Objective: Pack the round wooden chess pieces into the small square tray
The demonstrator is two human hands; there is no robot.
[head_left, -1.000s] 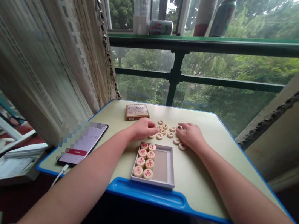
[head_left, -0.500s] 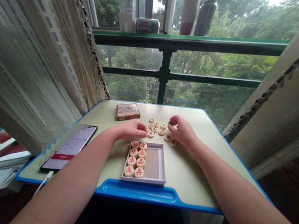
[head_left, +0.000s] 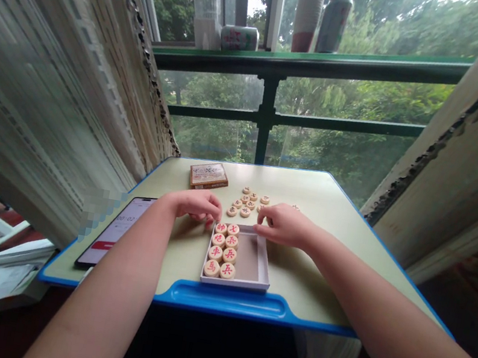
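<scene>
A shallow white box [head_left: 265, 263] holds two columns of round pieces with red characters [head_left: 230, 256] on its left side; its right side shows bare bottom. At the box's back left corner is my left hand [head_left: 202, 203], fingers curled and close together, any content hidden. My right hand [head_left: 275, 220] is over the back right corner with thumb and fingers pinched; what they hold, if anything, cannot be made out. Beyond the box lie several loose round pieces with dark characters [head_left: 245, 211], some partly hidden by my right hand.
A brown patterned box [head_left: 210, 175] lies at the back left of the table [head_left: 316, 290]. On the left is a phone [head_left: 114, 228] with a cable. Cans [head_left: 335, 23] and a cup stand on the green railing ledge. A blue trough [head_left: 228, 300] lines the front edge.
My right hand has come from the loose pieces toward the box's back edge. My left hand has drawn back left to the box corner. The view has shifted slightly.
</scene>
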